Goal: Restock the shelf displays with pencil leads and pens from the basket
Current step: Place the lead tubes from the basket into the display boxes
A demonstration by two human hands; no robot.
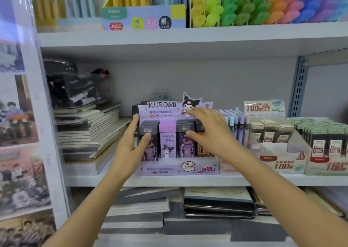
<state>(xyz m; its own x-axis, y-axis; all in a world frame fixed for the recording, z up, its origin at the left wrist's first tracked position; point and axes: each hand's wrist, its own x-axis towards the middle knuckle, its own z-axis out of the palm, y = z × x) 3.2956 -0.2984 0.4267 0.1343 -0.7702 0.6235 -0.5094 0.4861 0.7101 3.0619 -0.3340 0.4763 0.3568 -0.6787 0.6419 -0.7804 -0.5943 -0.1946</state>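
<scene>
A purple Kuromi display box (177, 168) of pencil leads stands on the middle shelf (188, 181). It holds upright lead cases: a lilac Kuromi case (168, 143) between dark cases (183, 145). My left hand (130, 148) lies against the box's left side with fingers straight, its thumb on the front of the leftmost dark case (150, 148). My right hand (211, 133) is spread over the right-hand cases, one fingertip touching the box's backboard (162, 105) and the thumb on a dark case. Neither hand holds anything. No basket is in view.
Right of the box stand a row of pastel pens (235, 122), a lead display with beige cases (271, 133) and one with green cases (320, 133). Stacked notebooks (88, 130) lie to the left, more notebooks (216, 203) on the shelf below, colourful stationery (263, 5) above.
</scene>
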